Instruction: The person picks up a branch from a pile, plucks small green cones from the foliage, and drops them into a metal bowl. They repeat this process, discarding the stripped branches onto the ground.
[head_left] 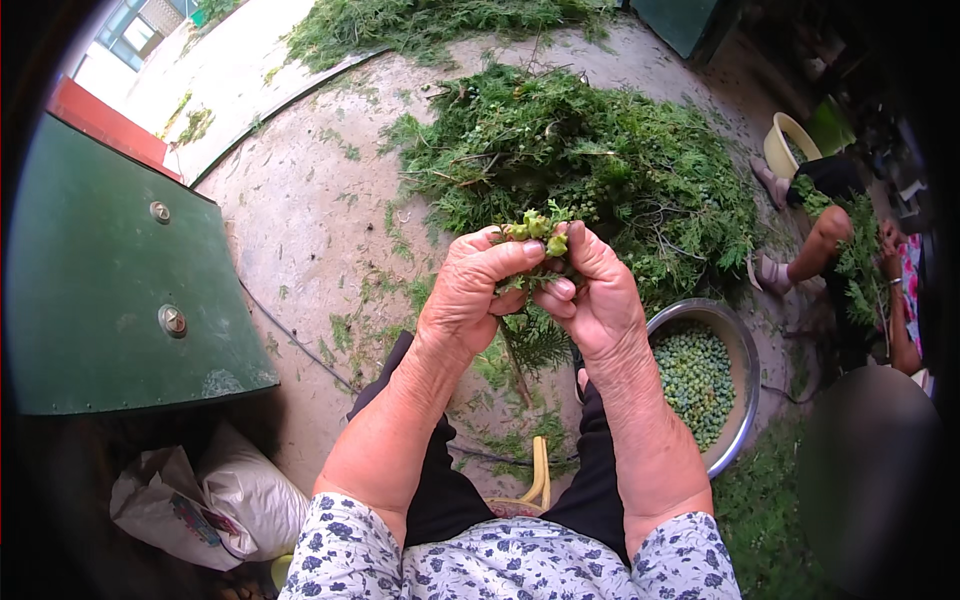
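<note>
A leafy evergreen sprig (pixel 538 340) with scale-like leaves is held up in front of me between both hands. Pale green knobbly cones (pixel 532 228) cluster at its top. My left hand (pixel 465 290) is closed round the sprig, its thumb pressed by the cones. From the other side, my right hand (pixel 605 300) pinches at the same cluster with thumb and fingers. The fingers partly hide the stem. Beyond the hands lies a big heap of cut evergreen branches (pixel 600 165). To the right of my right forearm stands a metal basin (pixel 738 350) holding many small green cones (pixel 695 385).
A green metal door panel (pixel 130 270) stands at left, with white sacks (pixel 240 490) below it. A dark cable (pixel 290 335) crosses the floor. At right, another person (pixel 825 240) sits holding branches near a cream tub (pixel 790 145). More cuttings (pixel 440 25) lie at the far side.
</note>
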